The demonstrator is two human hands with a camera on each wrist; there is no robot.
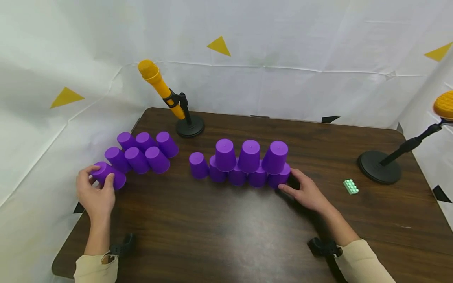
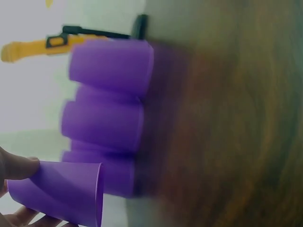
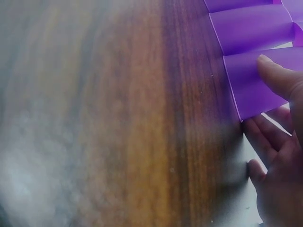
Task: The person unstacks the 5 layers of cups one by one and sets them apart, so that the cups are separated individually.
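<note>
At the table's left edge my left hand (image 1: 95, 196) grips an upside-down, tilted purple cup (image 1: 109, 175), with the thumb on one side and fingers on the other. In the left wrist view that cup (image 2: 61, 191) stands nearer than the cups behind it. Several purple cups (image 1: 137, 160) stand upside down in two rows just beyond this hand. In the middle, several more form a bottom row with three cups (image 1: 249, 156) stacked on top. My right hand (image 1: 307, 192) holds the rightmost bottom cup (image 1: 277, 181); its thumb lies on the front (image 3: 255, 85), its fingers around the side.
A yellow microphone on a black stand (image 1: 190, 125) is at the back left, another such stand (image 1: 379, 167) at the right. A small mint-green toy brick (image 1: 350, 186) lies right of my right hand. White sheeting (image 1: 283, 35) hangs behind the brown table (image 1: 219, 224).
</note>
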